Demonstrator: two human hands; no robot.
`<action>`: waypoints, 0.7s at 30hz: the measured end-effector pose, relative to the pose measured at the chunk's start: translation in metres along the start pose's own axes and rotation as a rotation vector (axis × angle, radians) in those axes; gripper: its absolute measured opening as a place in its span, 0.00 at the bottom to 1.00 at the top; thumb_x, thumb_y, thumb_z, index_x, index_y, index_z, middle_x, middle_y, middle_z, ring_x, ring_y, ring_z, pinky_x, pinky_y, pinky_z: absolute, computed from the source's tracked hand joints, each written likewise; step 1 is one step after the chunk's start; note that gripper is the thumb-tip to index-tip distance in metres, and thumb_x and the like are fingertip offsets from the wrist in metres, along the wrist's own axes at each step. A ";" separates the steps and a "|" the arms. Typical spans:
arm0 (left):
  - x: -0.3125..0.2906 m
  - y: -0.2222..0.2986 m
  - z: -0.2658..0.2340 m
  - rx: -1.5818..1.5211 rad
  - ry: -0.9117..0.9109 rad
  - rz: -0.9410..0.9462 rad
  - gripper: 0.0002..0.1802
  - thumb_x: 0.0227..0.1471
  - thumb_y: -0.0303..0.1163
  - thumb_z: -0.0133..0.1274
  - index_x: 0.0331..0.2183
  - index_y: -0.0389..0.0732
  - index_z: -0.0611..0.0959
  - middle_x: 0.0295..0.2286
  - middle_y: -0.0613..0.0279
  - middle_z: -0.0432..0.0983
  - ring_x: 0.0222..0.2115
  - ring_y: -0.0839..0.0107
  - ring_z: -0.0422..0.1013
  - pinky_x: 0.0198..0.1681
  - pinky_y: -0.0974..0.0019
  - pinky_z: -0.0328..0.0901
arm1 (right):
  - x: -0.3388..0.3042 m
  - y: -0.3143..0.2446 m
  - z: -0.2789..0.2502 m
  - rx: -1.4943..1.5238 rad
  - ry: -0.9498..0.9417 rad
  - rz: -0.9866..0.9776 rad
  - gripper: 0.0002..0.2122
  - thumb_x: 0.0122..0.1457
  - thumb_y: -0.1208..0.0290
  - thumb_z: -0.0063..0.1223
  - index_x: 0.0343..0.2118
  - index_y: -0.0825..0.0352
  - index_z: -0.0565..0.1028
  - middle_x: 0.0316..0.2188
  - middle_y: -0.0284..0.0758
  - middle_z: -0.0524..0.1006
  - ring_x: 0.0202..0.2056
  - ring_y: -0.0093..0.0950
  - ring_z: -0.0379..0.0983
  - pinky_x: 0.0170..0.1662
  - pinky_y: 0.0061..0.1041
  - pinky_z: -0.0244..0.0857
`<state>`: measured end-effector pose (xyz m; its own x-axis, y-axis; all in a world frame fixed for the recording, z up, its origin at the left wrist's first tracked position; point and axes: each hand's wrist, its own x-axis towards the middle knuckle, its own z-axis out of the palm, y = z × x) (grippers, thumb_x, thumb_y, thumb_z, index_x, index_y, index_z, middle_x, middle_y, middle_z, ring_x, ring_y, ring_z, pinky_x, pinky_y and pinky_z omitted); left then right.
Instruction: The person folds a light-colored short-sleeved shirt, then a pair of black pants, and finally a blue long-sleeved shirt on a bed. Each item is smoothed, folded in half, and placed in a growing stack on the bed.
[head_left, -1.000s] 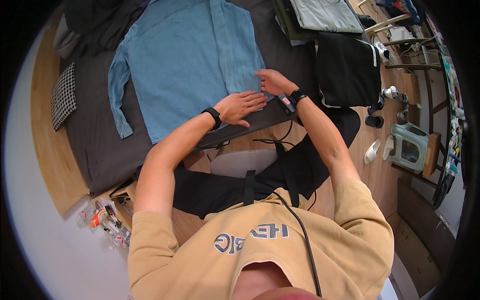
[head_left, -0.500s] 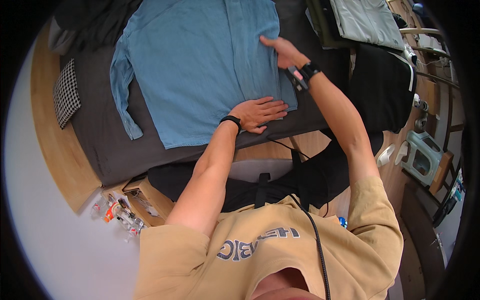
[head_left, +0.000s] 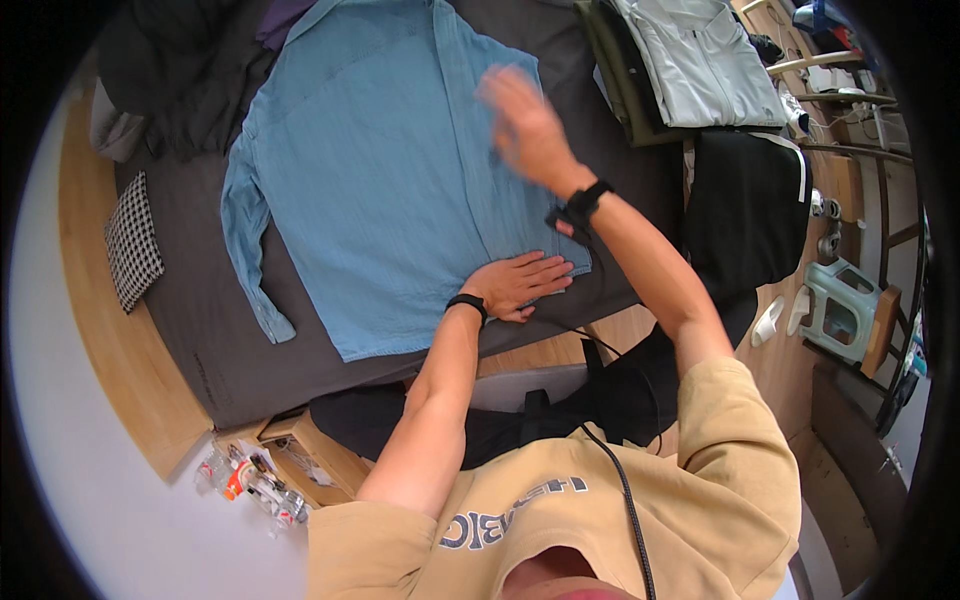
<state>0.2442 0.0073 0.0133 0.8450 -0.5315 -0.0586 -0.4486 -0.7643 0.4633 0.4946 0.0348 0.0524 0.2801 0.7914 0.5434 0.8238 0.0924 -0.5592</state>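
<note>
A light blue long-sleeved shirt [head_left: 370,190] lies spread on the dark grey bed sheet [head_left: 270,385], one sleeve stretched down along its left side. My left hand [head_left: 520,283] rests flat on the shirt's lower right corner by the hem, fingers extended and palm down. Over the right part of the shirt front is my right hand [head_left: 527,130], blurred by motion, its fingers stretched out and nothing seen in them. Whether it touches the cloth I cannot tell. The shirt's right sleeve is not visible.
Folded clothes, a light grey zip jacket [head_left: 695,65] on top, lie at the upper right beside black cloth [head_left: 750,210]. Dark clothing [head_left: 180,80] is heaped at the far left, near a houndstooth cushion [head_left: 133,240]. A pale blue stool [head_left: 840,310] stands on the floor at right.
My right hand has moved from the shirt's right edge leftward over its front. My left hand stays on the lower corner. The whole view has shifted, with the bed lower in it.
</note>
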 end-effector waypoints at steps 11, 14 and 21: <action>0.001 0.003 -0.004 0.057 0.028 -0.010 0.52 0.53 0.51 0.55 0.73 0.42 0.59 0.74 0.57 0.49 0.74 0.62 0.48 0.76 0.54 0.43 | 0.039 0.045 0.067 -0.261 -0.477 -0.263 0.36 0.71 0.42 0.44 0.74 0.62 0.58 0.76 0.37 0.58 0.75 0.35 0.53 0.77 0.44 0.44; 0.002 0.002 -0.004 0.037 0.033 -0.009 0.53 0.52 0.52 0.56 0.73 0.42 0.58 0.74 0.58 0.49 0.73 0.62 0.49 0.76 0.54 0.45 | 0.078 0.078 0.082 -0.343 -0.439 -0.271 0.36 0.72 0.40 0.41 0.75 0.60 0.58 0.76 0.37 0.57 0.75 0.35 0.53 0.77 0.43 0.44; 0.000 -0.005 0.003 -0.041 0.115 -0.002 0.50 0.52 0.48 0.55 0.72 0.44 0.61 0.74 0.59 0.52 0.73 0.62 0.50 0.74 0.55 0.47 | 0.147 0.137 0.105 -0.563 -0.331 -0.274 0.32 0.73 0.38 0.36 0.75 0.46 0.59 0.77 0.27 0.55 0.76 0.26 0.51 0.78 0.44 0.39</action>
<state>0.2452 0.0097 0.0083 0.8750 -0.4823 0.0415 -0.4362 -0.7484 0.4996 0.5963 0.2273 -0.0101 -0.0650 0.9346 0.3496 0.9979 0.0590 0.0277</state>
